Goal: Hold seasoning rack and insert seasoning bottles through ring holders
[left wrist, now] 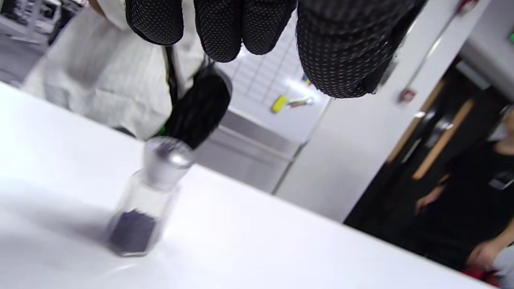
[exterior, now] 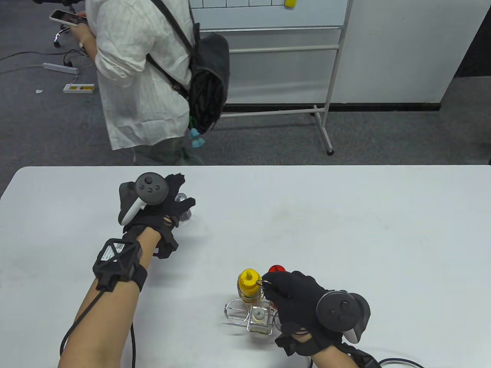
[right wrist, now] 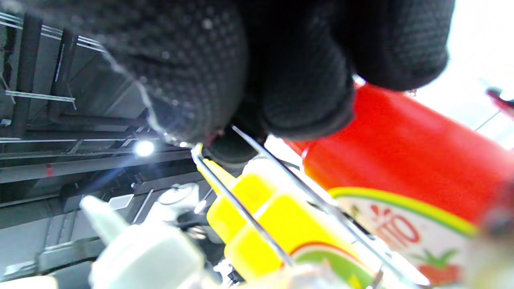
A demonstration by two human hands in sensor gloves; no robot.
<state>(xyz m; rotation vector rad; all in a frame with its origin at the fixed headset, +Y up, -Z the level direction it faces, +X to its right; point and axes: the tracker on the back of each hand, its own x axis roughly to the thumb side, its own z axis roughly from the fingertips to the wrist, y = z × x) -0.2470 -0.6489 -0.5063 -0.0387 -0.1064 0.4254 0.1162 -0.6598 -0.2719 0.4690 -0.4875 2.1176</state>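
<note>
Left hand (exterior: 161, 211): fingers spread loosely above the pepper shaker (left wrist: 144, 200), gripping nothing. Right hand (exterior: 303, 303): fingertips pinch the seasoning rack (exterior: 249, 312) handle loop.

Matt white surface (exterior: 345, 214). Clear glass shaker (left wrist: 140, 208) with satin metal cap. Bright chromed wire rack (exterior: 238, 312). Glossy yellow bottle (exterior: 250, 283) and glossy red bottle (right wrist: 401, 160), both plastic. Black knit cloth, dotted, on left hand (exterior: 161, 211) and right hand (exterior: 303, 303).
</note>
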